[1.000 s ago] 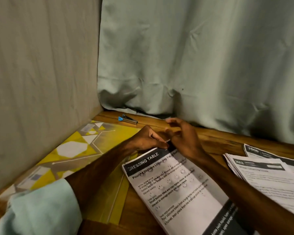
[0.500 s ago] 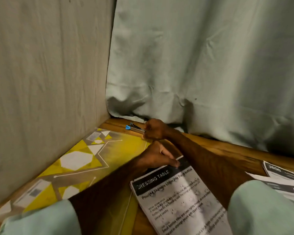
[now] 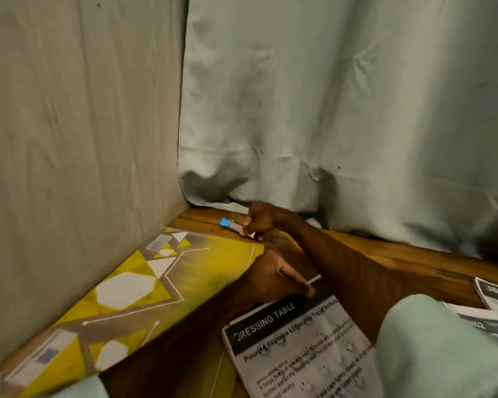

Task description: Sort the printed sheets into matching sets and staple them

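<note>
Hands are both busy over the wooden tabletop [image 3: 414, 262]. The right hand [image 3: 260, 221] is stretched out to the far corner, where the curtain [image 3: 328, 110] meets the wood. Its grip is curled round the stapler [image 3: 230, 224] — only the blue end and a bit of metal stick out left of the fingers, low over the tabletop; whether it touches the wood I cannot tell. Nearer, the left hand [image 3: 273, 278] sits at the top edge of the sheets [image 3: 308, 349], the set headed DRESSING TABLE. Its grip is closed in a pinch on the top corner, with a white sliver of paper poking out past the thumb. Those sheets lie flat, just beside a yellow patterned folder [image 3: 202, 271], and the left forearm crosses that folder. A second pile [image 3: 495, 297] of printed pages lies well apart at the right edge — partly hidden behind a pale green sleeve [image 3: 431, 349].
</note>
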`<act>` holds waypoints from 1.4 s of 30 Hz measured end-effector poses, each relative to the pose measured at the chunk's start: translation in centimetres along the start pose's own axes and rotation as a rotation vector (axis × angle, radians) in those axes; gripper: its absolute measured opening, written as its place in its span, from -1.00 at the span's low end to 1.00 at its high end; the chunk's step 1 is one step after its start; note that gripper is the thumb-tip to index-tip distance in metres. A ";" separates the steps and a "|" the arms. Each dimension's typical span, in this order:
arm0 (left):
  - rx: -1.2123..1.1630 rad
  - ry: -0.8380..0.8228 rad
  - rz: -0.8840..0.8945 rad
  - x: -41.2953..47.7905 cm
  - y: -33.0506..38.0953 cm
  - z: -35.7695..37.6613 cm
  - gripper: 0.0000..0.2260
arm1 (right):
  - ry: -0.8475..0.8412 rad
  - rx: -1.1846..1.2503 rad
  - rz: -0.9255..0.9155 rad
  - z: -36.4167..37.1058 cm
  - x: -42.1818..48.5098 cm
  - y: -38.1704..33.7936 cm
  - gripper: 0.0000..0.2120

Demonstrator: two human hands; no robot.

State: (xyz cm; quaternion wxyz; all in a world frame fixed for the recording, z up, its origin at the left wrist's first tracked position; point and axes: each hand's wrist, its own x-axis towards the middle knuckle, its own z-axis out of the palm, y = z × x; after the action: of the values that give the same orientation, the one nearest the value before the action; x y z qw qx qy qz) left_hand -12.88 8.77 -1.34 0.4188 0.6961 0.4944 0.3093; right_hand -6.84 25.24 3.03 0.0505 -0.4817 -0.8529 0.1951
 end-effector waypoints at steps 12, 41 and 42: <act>-0.032 -0.006 -0.012 -1.4 0.8 1.3 -0.82 | 0.130 1.152 0.079 -3.4 -21.5 8.7 -0.70; -0.016 0.011 0.182 -1.0 1.0 2.6 -0.86 | 0.451 0.884 0.030 4.7 -27.1 7.6 -0.83; -0.008 0.034 0.203 -0.9 1.0 2.7 -0.87 | 0.451 0.883 0.024 4.7 -27.2 7.6 -0.84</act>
State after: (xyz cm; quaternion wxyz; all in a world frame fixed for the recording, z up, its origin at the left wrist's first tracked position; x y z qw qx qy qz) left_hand -10.45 7.04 -1.74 0.3798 0.7355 0.4273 0.3637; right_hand 12.36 4.54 -1.46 0.4308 -0.4544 -0.6510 0.4292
